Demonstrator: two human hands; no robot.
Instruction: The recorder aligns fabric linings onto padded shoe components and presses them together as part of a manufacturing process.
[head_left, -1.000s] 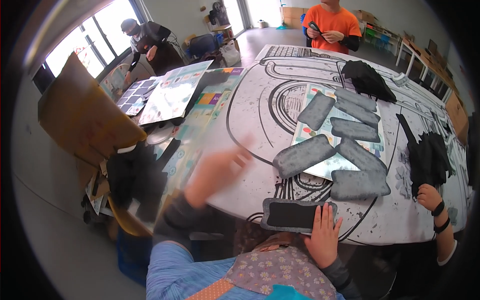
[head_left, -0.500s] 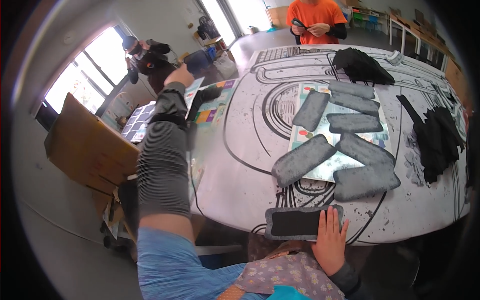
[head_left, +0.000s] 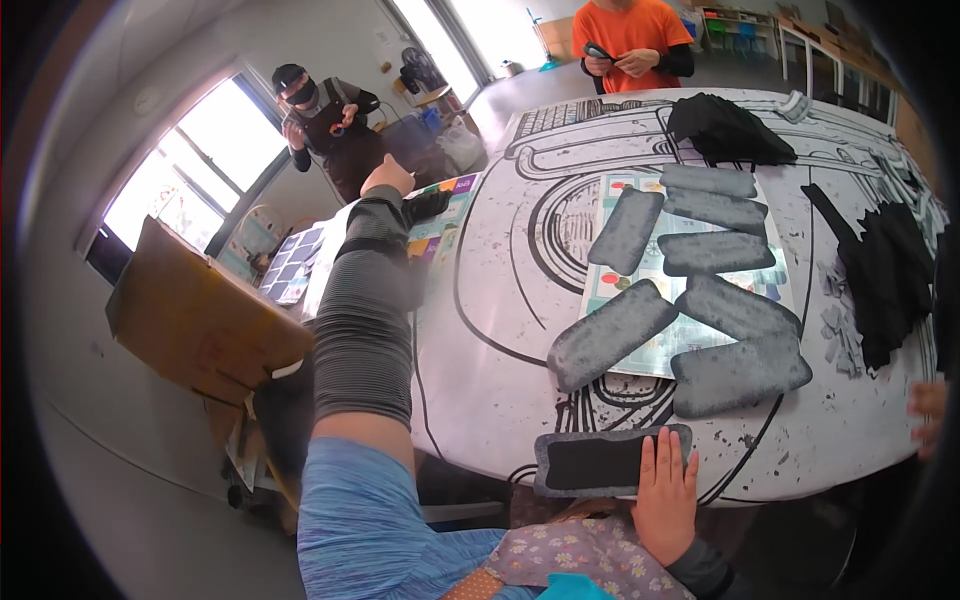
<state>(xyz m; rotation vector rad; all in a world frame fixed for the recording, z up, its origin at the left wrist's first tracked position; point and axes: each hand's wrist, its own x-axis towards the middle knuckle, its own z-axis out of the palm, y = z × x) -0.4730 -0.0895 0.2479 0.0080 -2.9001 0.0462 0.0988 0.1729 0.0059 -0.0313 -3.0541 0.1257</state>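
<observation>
My right hand [head_left: 666,495] lies flat, fingers stretched, on the right end of a grey-bordered piece with a black rectangular middle [head_left: 597,464], at the table's near edge. My left arm, in a ribbed dark sleeve, reaches far to the left. At its end my left hand [head_left: 387,178] looks curled, thumb up; whatever it grips is hidden. Close beside it lies a small black item [head_left: 427,206] on a colourful printed sheet [head_left: 462,197]. Several mottled grey rounded strips [head_left: 612,335] are spread over a glossy board [head_left: 640,362] ahead of my right hand.
Black cloth [head_left: 730,130] is heaped at the table's far side, more black cloth [head_left: 885,290] at the right beside grey scraps [head_left: 840,325]. A cardboard box [head_left: 195,305] stands left. Another person's hand [head_left: 928,412] shows at the right edge. Two people [head_left: 635,45] [head_left: 330,130] stand beyond the table.
The view has shifted slightly. My left hand has moved a little right and down, near the black item. The person at the left has lowered their hands. Another hand has appeared at the right edge.
</observation>
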